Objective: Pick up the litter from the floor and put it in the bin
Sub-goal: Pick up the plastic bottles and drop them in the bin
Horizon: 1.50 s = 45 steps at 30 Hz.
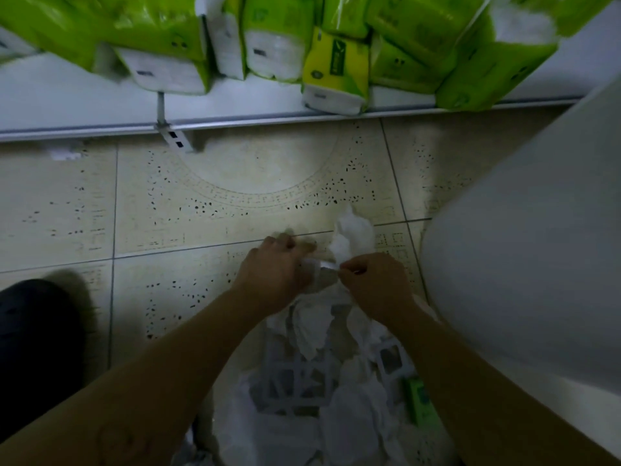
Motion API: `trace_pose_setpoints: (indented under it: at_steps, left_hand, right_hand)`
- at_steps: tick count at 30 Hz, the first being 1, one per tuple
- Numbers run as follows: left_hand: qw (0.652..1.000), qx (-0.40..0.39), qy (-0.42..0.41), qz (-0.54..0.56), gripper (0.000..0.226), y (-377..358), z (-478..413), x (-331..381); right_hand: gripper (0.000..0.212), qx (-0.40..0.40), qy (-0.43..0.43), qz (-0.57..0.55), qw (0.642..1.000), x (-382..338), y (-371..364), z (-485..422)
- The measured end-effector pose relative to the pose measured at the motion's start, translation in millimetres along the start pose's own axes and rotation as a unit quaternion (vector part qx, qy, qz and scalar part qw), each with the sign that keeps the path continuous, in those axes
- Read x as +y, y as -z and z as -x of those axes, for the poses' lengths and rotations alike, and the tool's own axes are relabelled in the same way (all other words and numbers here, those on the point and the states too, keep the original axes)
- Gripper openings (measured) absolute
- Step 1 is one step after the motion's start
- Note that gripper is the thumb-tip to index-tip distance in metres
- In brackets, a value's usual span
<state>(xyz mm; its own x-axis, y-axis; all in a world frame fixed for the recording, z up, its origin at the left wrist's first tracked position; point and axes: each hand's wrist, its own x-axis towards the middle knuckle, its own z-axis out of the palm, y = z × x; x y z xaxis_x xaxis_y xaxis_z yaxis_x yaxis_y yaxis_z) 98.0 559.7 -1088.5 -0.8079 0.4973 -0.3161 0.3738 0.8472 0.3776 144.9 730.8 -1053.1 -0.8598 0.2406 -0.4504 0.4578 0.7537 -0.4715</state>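
Litter first: crumpled white tissue [353,235] lies on the floor [201,213] just past both hands. Left hand [275,274] and right hand [373,280] are each curled, pinching a white scrap [326,266] between them, right above the bin [285,368] stuffed with paper. Green packs [161,45] line the shelf [67,105] at the floor's far edge.

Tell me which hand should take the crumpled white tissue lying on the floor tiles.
Probably the right hand: the tissue lies just beyond its knuckles, while the left hand sits farther aside. Both appear to pinch a white scrap now.
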Motion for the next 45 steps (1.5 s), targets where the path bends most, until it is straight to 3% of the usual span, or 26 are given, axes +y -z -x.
trace_pose_setpoints:
  at_steps: [4,8,16,18,21,26,32,35,38,42,45]
  left_hand:
    - [0.998,-0.015,0.034,-0.041,0.038,-11.7,0.4,3.8]
    - [0.998,0.013,0.064,-0.022,0.027,-22.2,2.3,1.4]
    - [0.998,0.022,0.067,0.006,0.05,-3.8,12.8,-10.8]
    - [0.994,0.027,0.104,0.006,0.054,3.1,22.9,-19.3]
    - [0.99,-0.044,0.133,0.015,0.054,5.4,37.7,-26.1]
    - [0.978,-0.005,0.179,0.103,0.012,4.5,52.5,-32.1]
    - [0.962,0.057,0.22,0.151,0.02,45.1,79.9,-34.8]
    - [0.955,0.074,0.234,0.165,0.014,90.1,87.4,-19.3]
    - [0.96,0.086,0.194,0.18,0.014,142.6,97.6,9.9]
    - [0.96,0.126,0.127,0.216,0.014,207.2,118.5,67.4]
    - [0.955,0.156,0.085,0.237,0.019,243.0,139.0,115.6]
  right_hand:
    - [0.019,0.008,-0.024,-0.076,0.997,-0.4,-5.6,6.1]
    - [0.02,0.166,-0.077,-0.082,0.98,6.1,11.8,0.1]
    - [0.013,0.221,0.023,-0.098,0.97,-6.3,36.5,6.0]
    - [0.023,0.188,0.053,-0.139,0.971,-13.6,42.8,9.6]
    - [0.031,0.105,0.062,-0.118,0.985,-26.1,41.4,18.8]
    - [0.012,0.016,0.053,-0.068,0.996,-28.2,34.9,35.4]
    - [0.006,0.022,0.044,-0.048,0.998,-38.7,47.4,54.1]
    - [0.008,0.012,0.043,-0.067,0.997,-57.8,72.0,71.4]
    - [0.009,0.018,0.062,-0.096,0.993,-75.3,109.4,101.6]
    - [0.027,0.033,0.074,-0.124,0.989,-94.4,168.8,148.2]
    - [0.023,0.093,0.07,-0.159,0.98,-100.4,212.9,186.7]
